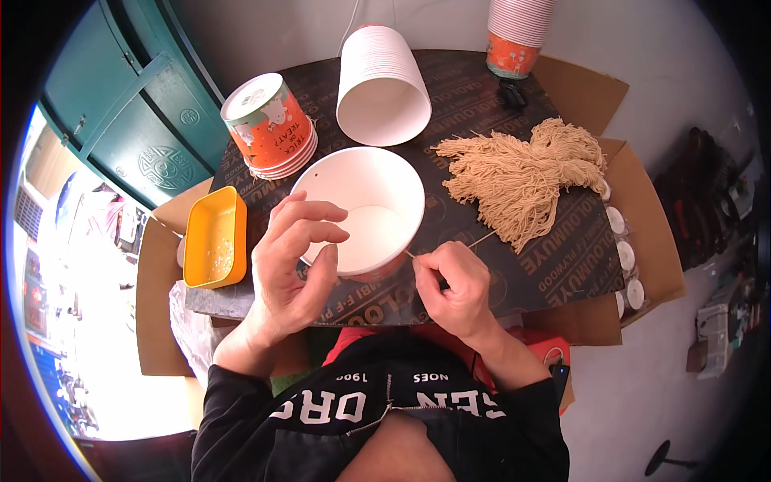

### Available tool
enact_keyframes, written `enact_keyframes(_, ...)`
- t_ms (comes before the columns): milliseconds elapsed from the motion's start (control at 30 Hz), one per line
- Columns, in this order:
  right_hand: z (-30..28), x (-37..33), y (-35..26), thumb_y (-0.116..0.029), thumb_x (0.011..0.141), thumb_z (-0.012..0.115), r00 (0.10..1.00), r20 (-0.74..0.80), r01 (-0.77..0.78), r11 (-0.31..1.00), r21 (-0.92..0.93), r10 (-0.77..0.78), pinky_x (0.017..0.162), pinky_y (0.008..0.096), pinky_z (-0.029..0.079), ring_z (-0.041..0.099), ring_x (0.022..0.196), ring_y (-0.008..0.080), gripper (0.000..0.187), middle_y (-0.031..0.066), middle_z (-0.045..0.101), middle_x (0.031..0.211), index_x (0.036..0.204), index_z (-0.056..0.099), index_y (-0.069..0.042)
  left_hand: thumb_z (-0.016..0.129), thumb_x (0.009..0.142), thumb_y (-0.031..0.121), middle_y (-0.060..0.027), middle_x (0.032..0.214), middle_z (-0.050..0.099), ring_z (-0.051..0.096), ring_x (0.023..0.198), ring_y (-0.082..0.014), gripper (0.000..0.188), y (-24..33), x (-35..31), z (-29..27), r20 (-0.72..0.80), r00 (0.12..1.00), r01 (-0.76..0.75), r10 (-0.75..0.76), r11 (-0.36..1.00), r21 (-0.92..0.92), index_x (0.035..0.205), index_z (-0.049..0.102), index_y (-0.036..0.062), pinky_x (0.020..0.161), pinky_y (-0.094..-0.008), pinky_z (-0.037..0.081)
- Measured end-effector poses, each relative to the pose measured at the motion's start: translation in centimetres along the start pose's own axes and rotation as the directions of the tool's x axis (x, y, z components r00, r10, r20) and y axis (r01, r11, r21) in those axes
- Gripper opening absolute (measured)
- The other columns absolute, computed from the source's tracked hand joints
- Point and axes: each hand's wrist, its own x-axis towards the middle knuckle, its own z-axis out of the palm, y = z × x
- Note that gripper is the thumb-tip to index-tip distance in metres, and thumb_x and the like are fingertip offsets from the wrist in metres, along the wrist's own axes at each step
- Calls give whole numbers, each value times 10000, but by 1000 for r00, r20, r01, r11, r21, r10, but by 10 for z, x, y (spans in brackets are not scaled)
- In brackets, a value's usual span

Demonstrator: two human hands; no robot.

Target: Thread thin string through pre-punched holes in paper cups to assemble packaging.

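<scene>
The left hand point(293, 261) grips the rim of the white paper bucket point(363, 210) on the dark board point(514, 265); the right hand point(454, 285) pinches a beige string point(482, 239) beside its wall — threading seems underway, needing a steady feed.

Left hand point(291, 261) grips rim of open white paper cup point(361, 210) | right hand point(451, 287) pinches tan string point(482, 239) at cup's wall | tan yarn bundle point(526, 177) right | yellow tray point(213, 237) left | stacked orange cups point(269, 124) behind, on dark board point(562, 257)
</scene>
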Motion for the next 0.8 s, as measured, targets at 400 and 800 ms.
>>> enact_keyframes(400, 4, 7, 3, 97, 713, 683, 999, 42, 31, 999, -35, -30, 556, 371, 417, 550, 584, 283, 173, 91, 543, 666, 755, 571, -28, 627, 864, 21, -160, 1134, 626, 578, 1104, -340, 284, -5, 39, 3, 460, 888, 1, -11, 1000, 23, 1145, 644, -14, 970, -400, 447)
enact_keyframes(800, 7, 10, 2, 90, 725, 684, 997, 59, 54, 998, -25, -52, 571, 386, 428, 567, 613, 295, 185, 96, 557, 688, 767, 558, -38, 591, 844, 107, -196, 831, 698, 666, 797, -340, 187, -27, 53, 28, 678, 733, 134, -55, 989, -65, 904, 695, -35, 762, -397, 519)
